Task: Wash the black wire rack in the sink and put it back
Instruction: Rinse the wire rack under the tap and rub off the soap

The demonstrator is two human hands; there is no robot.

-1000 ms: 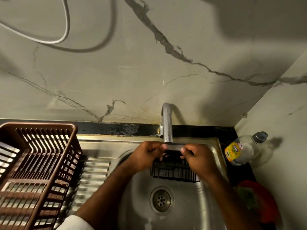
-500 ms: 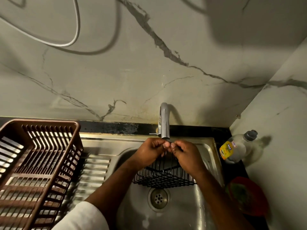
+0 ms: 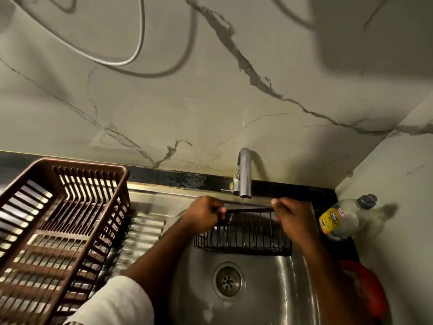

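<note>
Rack (image 3: 243, 233) under tap (image 3: 244, 179), left hand (image 3: 206, 213) and right hand (image 3: 293, 216) fingers curled on its top wire

black wire rack (image 3: 243, 233) of thin coated metal, shiny steel sink (image 3: 276, 289), brown plastic basket (image 3: 63, 221)

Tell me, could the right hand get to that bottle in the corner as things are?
Probably yes. The bottle stands just beside the right hand, with nothing between them. But that hand grips the rack, so it would have to let go first.
</note>
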